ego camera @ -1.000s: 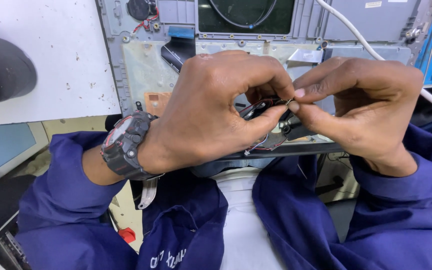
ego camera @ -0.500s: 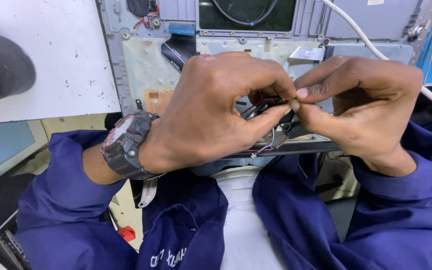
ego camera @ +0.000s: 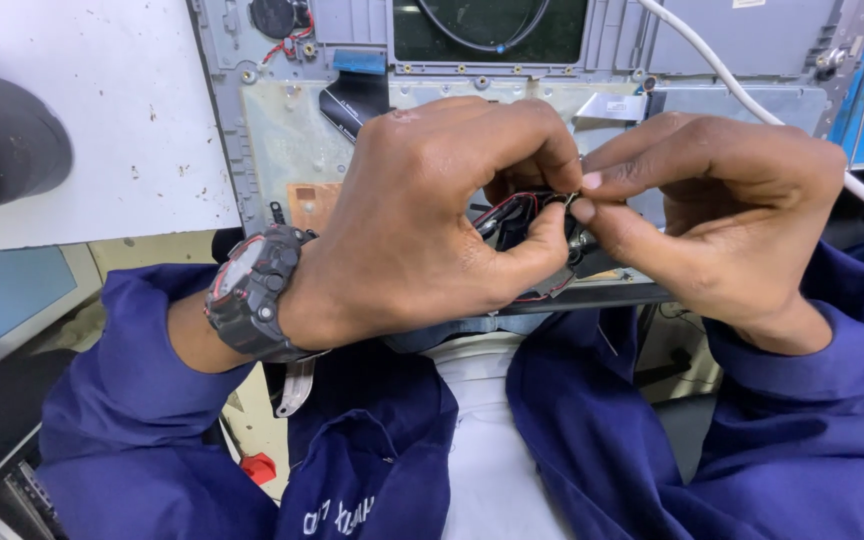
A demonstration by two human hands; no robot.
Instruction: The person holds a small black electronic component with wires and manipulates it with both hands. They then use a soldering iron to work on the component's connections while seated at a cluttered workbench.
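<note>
While left hand (ego camera: 432,230) pinches wires (ego camera: 508,207), right hand (ego camera: 712,215) touches.

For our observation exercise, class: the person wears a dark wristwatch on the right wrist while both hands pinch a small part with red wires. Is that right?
Not quite. The head view shows the dark wristwatch on the left wrist, not the right. The rest holds: the left hand and right hand both pinch the small part with red wires.

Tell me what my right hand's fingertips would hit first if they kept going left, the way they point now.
Most likely the left hand's thumb tip, right by the right hand; depth is unclear.
</note>
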